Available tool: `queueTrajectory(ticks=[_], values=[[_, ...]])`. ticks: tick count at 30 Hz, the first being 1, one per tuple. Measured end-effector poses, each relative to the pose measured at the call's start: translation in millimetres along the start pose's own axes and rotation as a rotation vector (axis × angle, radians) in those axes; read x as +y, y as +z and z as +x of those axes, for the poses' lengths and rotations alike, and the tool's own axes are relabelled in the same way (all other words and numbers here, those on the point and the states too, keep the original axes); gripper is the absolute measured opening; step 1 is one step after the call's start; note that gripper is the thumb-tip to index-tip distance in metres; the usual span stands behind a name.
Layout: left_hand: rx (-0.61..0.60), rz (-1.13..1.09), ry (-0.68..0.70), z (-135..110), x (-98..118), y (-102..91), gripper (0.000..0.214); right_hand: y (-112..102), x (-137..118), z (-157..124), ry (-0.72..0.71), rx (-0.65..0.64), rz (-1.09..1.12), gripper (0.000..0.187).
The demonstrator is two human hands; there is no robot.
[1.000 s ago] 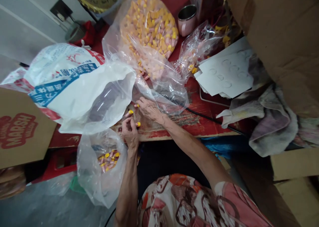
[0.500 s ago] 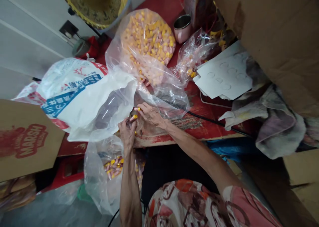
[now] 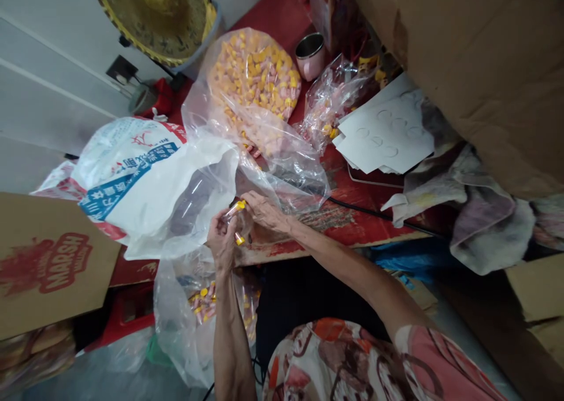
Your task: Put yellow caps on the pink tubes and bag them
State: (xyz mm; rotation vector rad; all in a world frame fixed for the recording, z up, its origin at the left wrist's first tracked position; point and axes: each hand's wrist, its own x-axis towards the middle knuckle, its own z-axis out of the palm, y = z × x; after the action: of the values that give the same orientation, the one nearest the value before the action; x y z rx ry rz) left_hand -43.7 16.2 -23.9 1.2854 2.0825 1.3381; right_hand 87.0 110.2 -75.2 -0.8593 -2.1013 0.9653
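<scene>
My left hand (image 3: 222, 239) is closed around a small clear tube (image 3: 232, 213), which slants up to the right. At the tube's upper end is a yellow cap (image 3: 241, 204). A second yellow piece (image 3: 239, 238) shows beside my left thumb. My right hand (image 3: 267, 214) has its fingers bent together, their tips against or just beside the yellow cap; anything pinched in them is hidden. Just left of my hands opens a white printed sack (image 3: 176, 172) with a clear inner liner. Behind them lies a clear bag (image 3: 255, 72) full of pink and yellow pieces.
A lower clear bag (image 3: 176, 324) holds more pink and yellow pieces. On the red table (image 3: 352, 213) are a pink mug (image 3: 310, 66), a small clear bag (image 3: 324, 107), paper sheets (image 3: 383, 131) and a black cable (image 3: 361, 209). Cardboard boxes (image 3: 39, 254) and a cloth (image 3: 489, 231) flank it.
My right fingers moved down to the tube's yellow end; the small piece visible at their tips earlier no longer shows separately. My left hand stays closed on the tube. The view shifted slightly.
</scene>
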Motion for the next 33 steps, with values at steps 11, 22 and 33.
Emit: queueTrajectory(ticks=[11, 22, 33], values=[[-0.071, 0.478, 0.387, -9.6, 25.1, 8.0, 0.022, -5.6, -7.6, 1.9, 0.054, -0.07, -0.173, 0.015], [-0.031, 0.411, 0.288, -9.5, 4.0, 29.1, 0.011, -15.3, -8.1, 2.6, 0.12, -0.024, -0.21, 0.022], [-0.067, 0.481, 0.352, -6.5, 8.7, 18.3, 0.009, -25.0, -14.8, 1.2, 0.124, -0.087, -0.278, 0.018]])
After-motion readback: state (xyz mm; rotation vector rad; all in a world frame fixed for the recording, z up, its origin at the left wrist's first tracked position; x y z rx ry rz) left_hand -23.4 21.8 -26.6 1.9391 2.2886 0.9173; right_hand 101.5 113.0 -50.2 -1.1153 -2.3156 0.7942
